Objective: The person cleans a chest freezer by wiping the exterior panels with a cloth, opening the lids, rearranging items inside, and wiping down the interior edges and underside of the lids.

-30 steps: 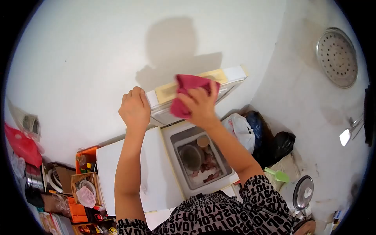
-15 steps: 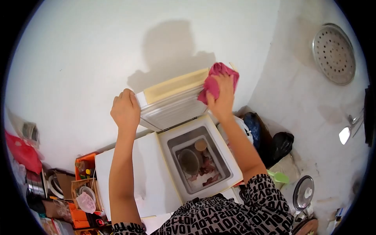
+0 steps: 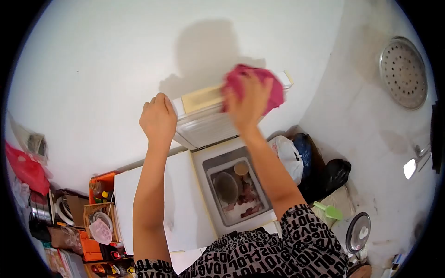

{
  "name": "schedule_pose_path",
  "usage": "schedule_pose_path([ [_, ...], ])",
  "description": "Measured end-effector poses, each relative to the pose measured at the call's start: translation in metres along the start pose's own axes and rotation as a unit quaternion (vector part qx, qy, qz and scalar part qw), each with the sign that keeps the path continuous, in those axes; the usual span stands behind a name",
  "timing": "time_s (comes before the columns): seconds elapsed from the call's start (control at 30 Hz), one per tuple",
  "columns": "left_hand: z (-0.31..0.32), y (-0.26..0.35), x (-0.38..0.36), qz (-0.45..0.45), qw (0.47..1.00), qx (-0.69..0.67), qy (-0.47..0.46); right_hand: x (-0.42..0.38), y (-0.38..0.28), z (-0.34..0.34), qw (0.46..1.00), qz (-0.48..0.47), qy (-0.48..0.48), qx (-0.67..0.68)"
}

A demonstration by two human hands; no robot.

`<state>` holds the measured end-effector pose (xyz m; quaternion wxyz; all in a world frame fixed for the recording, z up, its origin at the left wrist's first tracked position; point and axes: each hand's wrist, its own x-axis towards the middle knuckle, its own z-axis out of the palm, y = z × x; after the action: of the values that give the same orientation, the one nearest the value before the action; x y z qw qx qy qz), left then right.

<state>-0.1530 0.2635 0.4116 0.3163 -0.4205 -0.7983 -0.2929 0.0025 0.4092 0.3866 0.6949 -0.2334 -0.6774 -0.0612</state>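
My left hand (image 3: 158,118) is closed around the left end of the raised freezer lid (image 3: 206,127), near its top edge. A pink cloth (image 3: 273,95) lies under my right hand (image 3: 248,99), pressed against the lid's upper edge towards its right end. That hand is blurred, with its fingers curled over the cloth. Below the lid, the chest freezer's compartment (image 3: 215,162) stands open. Inside it are a round grey container (image 3: 225,187), a smaller tan round tub (image 3: 241,167) and reddish frozen pieces (image 3: 250,211).
The freezer's other white lid (image 3: 185,204) is down on the left. Orange crates (image 3: 90,248) with jars and household items stand left of it. On the right are a white plastic bag (image 3: 286,155), a black bag (image 3: 336,173), a green scoop (image 3: 330,211) and a wall-hung perforated steamer plate (image 3: 403,73).
My right hand and the pink cloth have slid left along the lid's upper edge, uncovering its right corner. My left hand keeps its hold on the lid's left end.
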Motion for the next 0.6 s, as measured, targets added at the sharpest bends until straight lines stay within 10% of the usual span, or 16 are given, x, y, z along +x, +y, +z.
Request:
schedule_pose_path([
  [0.23,-0.003,-0.01,-0.001,0.039,0.984,-0.156,0.07,-0.008,-0.08,0.012,0.959,-0.121,-0.195,0.168],
  [0.4,-0.005,-0.004,0.009,0.006,1.0,0.001,-0.03,-0.049,0.03,0.019,0.979,-0.188,-0.056,0.049],
  [0.6,0.005,-0.003,0.022,-0.004,1.0,0.006,-0.025,-0.097,0.07,0.051,0.954,0.17,0.134,0.208],
])
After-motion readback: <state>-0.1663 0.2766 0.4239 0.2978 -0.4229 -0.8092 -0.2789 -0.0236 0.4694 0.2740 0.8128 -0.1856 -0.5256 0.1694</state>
